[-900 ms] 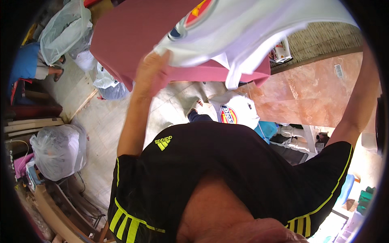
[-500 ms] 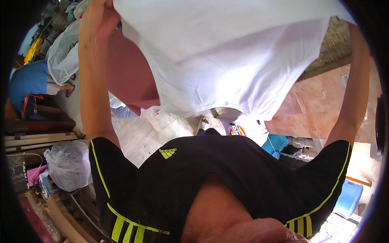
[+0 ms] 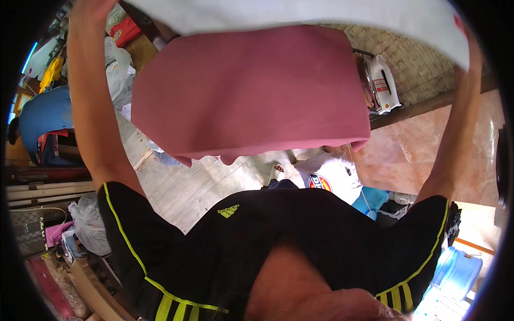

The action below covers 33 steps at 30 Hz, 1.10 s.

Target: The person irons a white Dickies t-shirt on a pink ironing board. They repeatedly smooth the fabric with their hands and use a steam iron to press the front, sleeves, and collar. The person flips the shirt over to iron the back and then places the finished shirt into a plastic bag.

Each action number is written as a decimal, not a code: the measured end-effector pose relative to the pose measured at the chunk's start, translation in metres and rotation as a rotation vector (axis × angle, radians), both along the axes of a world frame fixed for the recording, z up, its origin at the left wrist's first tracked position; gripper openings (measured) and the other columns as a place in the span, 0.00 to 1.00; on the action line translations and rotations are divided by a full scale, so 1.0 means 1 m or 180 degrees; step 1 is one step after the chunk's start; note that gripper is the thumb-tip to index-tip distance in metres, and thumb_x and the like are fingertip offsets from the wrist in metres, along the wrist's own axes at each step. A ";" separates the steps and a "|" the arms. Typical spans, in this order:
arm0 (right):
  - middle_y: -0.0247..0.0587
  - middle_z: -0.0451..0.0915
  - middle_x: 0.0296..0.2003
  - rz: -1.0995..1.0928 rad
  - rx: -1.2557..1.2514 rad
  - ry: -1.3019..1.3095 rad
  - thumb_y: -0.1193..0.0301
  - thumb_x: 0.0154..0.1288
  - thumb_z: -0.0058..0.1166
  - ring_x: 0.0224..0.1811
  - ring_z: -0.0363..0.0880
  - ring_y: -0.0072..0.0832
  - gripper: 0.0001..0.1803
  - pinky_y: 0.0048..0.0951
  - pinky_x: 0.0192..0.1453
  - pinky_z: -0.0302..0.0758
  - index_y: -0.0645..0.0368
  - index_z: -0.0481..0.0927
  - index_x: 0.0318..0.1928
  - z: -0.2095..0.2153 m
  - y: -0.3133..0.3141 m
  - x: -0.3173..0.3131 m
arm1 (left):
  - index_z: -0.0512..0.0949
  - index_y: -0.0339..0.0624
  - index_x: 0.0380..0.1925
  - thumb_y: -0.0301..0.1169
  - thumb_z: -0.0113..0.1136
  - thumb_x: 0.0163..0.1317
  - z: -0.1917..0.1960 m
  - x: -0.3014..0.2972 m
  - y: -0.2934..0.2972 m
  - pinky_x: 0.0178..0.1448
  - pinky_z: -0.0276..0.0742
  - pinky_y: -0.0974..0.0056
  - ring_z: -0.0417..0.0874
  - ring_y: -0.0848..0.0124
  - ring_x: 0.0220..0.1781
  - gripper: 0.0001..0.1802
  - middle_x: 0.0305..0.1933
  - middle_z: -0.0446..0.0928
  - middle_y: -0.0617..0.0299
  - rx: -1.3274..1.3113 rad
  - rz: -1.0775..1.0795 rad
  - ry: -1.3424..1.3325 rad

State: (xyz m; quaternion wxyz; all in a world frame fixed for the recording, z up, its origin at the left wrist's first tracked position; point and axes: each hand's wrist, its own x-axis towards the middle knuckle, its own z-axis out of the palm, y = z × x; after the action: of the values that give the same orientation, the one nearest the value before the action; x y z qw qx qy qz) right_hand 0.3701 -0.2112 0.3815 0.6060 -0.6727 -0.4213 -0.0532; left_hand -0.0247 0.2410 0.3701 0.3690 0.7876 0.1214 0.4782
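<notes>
A white garment (image 3: 316,15) is stretched out at the top of the view, its upper part cut off; it looks like a shirt. Both my arms are raised, one at each end of it. My left hand (image 3: 95,7) is closed at its left end, with the fingers cut off by the frame. My right hand (image 3: 461,24) grips the other end, mostly hidden by the fabric. Beneath the garment, a table covered with a dusty-pink cloth (image 3: 251,91) stands in front of me, the cloth's edge hanging in small folds.
A white package (image 3: 383,85) stands beside the pink cloth's right side. A white printed bag (image 3: 334,172) and a blue container (image 3: 370,200) sit on the floor. Plastic bags (image 3: 91,224) and boards crowd the left. Another person in blue (image 3: 51,115) bends over at far left.
The white garment has gone up and away from me, uncovering the pink cloth. My hands have moved up with it, the left one further out to the left.
</notes>
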 end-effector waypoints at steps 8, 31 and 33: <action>0.50 0.75 0.64 -0.0032 -0.0858 0.1578 0.73 0.66 0.58 0.66 0.73 0.34 0.33 0.36 0.72 0.66 0.70 0.66 0.69 -0.243 -0.149 -0.110 | 0.67 0.33 0.68 0.23 0.52 0.69 -0.253 -0.101 -0.217 0.68 0.73 0.61 0.79 0.66 0.62 0.26 0.64 0.76 0.54 -0.2829 -0.0623 -0.0162; 0.62 0.80 0.53 -0.0486 -0.2095 -0.0330 0.68 0.70 0.58 0.56 0.78 0.56 0.21 0.46 0.57 0.77 0.62 0.76 0.60 -0.364 -0.112 -0.096 | 0.72 0.35 0.60 0.30 0.63 0.66 -0.359 -0.120 -0.242 0.47 0.75 0.56 0.78 0.58 0.44 0.24 0.44 0.76 0.48 -0.0290 0.1505 0.1649; 0.62 0.80 0.49 -0.0850 -0.1933 -0.1223 0.68 0.69 0.58 0.55 0.78 0.57 0.19 0.48 0.55 0.77 0.63 0.77 0.58 -0.374 -0.062 -0.065 | 0.74 0.36 0.57 0.30 0.63 0.65 -0.358 -0.096 -0.220 0.46 0.75 0.56 0.78 0.59 0.42 0.21 0.43 0.76 0.48 -0.0340 0.1512 0.1836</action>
State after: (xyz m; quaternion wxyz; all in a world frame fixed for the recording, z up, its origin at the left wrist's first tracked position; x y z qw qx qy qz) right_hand 0.3047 -0.2731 0.0071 0.2768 -0.8483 -0.4324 -0.1296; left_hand -0.1207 0.0208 0.0121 0.2391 0.8195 0.4244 0.3020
